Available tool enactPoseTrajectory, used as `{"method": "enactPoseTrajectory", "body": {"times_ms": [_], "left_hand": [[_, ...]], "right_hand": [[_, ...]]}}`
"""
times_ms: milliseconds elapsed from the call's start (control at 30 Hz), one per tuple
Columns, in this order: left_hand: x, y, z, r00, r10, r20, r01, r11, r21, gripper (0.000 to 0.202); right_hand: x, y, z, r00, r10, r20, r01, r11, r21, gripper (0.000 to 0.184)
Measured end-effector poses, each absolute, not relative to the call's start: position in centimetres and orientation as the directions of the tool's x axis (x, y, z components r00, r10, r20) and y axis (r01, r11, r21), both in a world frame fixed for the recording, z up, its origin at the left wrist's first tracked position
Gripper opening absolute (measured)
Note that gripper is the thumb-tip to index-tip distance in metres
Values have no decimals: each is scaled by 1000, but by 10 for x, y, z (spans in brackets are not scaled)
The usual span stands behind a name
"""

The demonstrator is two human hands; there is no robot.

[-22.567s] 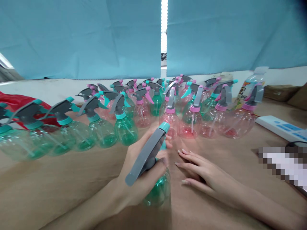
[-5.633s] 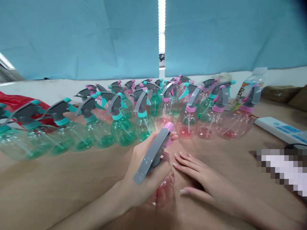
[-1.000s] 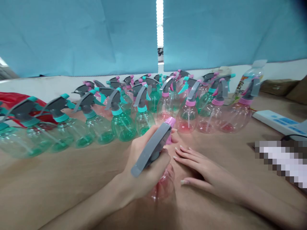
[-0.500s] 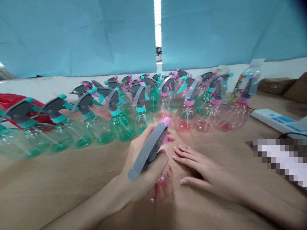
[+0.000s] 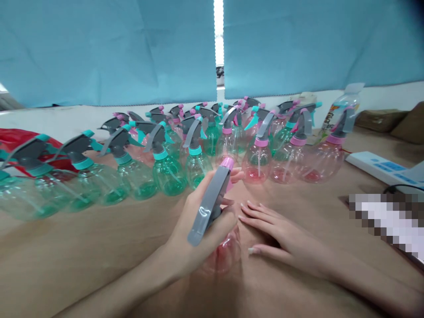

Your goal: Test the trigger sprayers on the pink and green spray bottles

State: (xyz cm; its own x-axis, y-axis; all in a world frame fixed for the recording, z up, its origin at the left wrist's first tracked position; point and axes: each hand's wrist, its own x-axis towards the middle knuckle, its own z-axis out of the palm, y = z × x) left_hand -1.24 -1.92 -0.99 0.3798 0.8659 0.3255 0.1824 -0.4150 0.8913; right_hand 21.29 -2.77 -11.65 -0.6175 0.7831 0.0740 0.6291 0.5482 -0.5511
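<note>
A pink see-through spray bottle (image 5: 222, 256) with a grey trigger head and pink nozzle is in front of me. My left hand (image 5: 202, 216) is wrapped round its neck and head, hiding the collar and most of the trigger. The nozzle points away from me, toward the rows of bottles. Flat on the brown table lies my right hand (image 5: 281, 229), fingers stretched out, holding nothing, just right of the bottle. Beyond the hands stand a green spray bottle (image 5: 168, 176) with a turquoise collar and a pink spray bottle (image 5: 256, 163).
Several more green and pink spray bottles stand in rows across the table (image 5: 99, 256). A drink bottle (image 5: 341, 110) and a white power strip (image 5: 380, 165) are at the right. A red plastic bag (image 5: 20, 139) lies at the far left, and a blue cloth (image 5: 99, 53) hangs behind.
My left hand has shifted slightly to the right and away from me with the spray bottle, whose head has turned a little. My right hand stays in place.
</note>
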Motion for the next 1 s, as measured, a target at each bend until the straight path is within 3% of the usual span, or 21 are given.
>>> {"method": "enactPoseTrajectory", "body": {"times_ms": [700, 1000], "left_hand": [[-13, -23, -7, 419, 874, 246, 196, -352, 915, 46], [-18, -16, -12, 442, 839, 317, 141, -414, 899, 44]], "right_hand": [[212, -27, -116, -619, 784, 46, 660, 550, -512, 67], [212, -28, -116, -612, 790, 27, 669, 536, -514, 69]]}}
